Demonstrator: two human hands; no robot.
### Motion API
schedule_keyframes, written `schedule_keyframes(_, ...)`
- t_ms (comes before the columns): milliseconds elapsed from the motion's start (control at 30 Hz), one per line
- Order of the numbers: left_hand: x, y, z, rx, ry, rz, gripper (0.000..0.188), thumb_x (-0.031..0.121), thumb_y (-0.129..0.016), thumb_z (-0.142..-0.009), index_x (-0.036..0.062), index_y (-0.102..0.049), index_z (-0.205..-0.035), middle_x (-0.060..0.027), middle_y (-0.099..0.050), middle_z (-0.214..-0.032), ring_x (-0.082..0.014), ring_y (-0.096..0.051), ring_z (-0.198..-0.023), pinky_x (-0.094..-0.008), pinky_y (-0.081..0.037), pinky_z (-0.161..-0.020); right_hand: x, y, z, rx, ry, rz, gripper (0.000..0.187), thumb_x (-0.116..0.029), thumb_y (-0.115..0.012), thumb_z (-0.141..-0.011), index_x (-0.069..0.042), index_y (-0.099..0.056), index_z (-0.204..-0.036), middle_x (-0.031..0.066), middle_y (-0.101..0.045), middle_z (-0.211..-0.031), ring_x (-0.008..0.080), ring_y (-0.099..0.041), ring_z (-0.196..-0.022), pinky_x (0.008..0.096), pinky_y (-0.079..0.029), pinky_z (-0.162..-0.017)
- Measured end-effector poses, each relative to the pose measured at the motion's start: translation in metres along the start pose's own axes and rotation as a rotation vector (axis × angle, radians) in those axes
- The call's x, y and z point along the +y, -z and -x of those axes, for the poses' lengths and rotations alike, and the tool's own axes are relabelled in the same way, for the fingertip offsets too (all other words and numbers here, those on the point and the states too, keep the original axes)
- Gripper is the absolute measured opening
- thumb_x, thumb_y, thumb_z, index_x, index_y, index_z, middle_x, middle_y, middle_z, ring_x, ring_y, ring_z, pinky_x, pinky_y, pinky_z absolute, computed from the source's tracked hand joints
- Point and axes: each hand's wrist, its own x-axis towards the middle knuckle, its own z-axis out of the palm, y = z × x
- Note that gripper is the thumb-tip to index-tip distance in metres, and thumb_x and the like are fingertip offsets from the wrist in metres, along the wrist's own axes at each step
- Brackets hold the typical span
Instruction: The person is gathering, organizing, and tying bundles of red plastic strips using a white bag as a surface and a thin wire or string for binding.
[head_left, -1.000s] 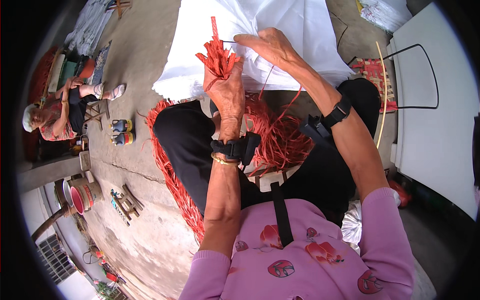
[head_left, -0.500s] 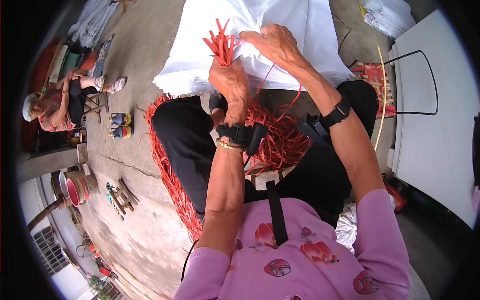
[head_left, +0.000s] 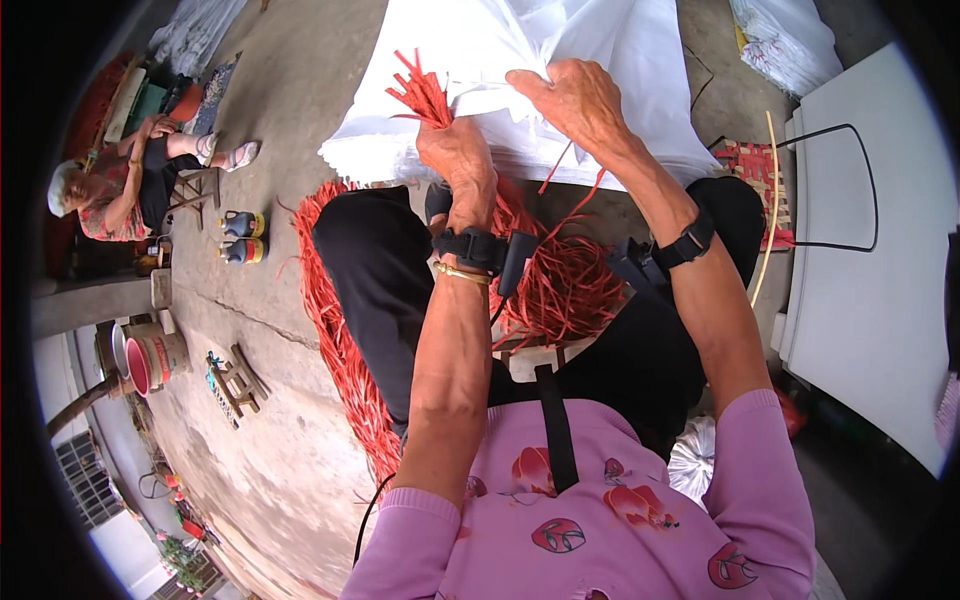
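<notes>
red strips [head_left: 425, 95] gripped in left hand [head_left: 458, 160], right hand [head_left: 575, 97] on white sheet [head_left: 640, 60].

I am lifting my left hand [head_left: 458, 155] and its bunch of red strips [head_left: 425, 95] farther up | my right hand [head_left: 575, 95] is now gripping the white sack [head_left: 620, 50]
</notes>
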Motion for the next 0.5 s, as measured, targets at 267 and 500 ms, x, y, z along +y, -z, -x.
schedule_keyframes(267, 0.002, -0.007, 0.004, -0.071, 0.441, 0.233, 0.007, 0.000, -0.055, -0.077, -0.0027, -0.049, -0.079, -0.0044, -0.044, -0.049, -0.0150, -0.039, -0.034, -0.0295, -0.031, -0.032, -0.003, -0.007, 0.003, 0.020, 0.017, 0.075, 0.053, -0.044, -0.055, -0.076, 0.004, -0.058, -0.053, 0.0190, -0.054, -0.048, 0.0347, -0.058, -0.049, 0.0439, -0.047, -0.050)
schedule_keyframes(500, 0.019, 0.004, -0.003, 0.036, 0.658, 0.307, 0.010, -0.002, -0.060, -0.077, -0.0003, -0.050, -0.080, -0.0027, -0.047, -0.056, -0.0122, -0.038, -0.037, -0.0278, -0.030, -0.033, 0.000, -0.004, 0.005, 0.015, 0.010, 0.053, 0.053, -0.044, -0.055, -0.076, 0.004, -0.058, -0.053, 0.0195, -0.055, -0.049, 0.0353, -0.058, -0.049, 0.0436, -0.048, -0.050)
